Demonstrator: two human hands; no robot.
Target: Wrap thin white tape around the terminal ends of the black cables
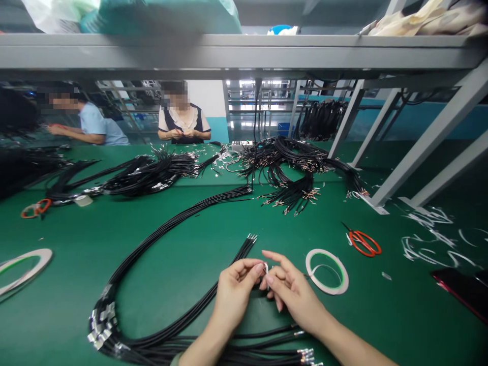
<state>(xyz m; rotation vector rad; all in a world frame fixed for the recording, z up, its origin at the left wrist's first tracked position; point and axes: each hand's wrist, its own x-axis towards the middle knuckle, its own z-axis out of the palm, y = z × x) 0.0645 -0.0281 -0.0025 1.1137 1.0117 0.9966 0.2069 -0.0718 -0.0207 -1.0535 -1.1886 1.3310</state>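
Note:
My left hand (235, 290) and my right hand (292, 292) meet over the bench, both closed in a pinch. Between their fingertips is a small white strip (266, 268), which looks like tape; its far end is hidden by the fingers. My right index finger is stretched out, off the strip. A bundle of black cables (163, 229) curves round to the left and passes behind my left hand, with bare silvery tips just beyond it. More cable ends (305, 356) with metal terminals lie below my wrists. To the right of my right hand lies a white tape roll (345, 282).
Red-handled scissors (364, 243) lie to the right, near white scraps (430, 249) and a dark red-edged object (457, 292). Cable heaps (290, 152) cover the back. Shelf legs (427, 137) stand at right, under an overhead shelf (244, 53). Two people (183, 122) work across the bench.

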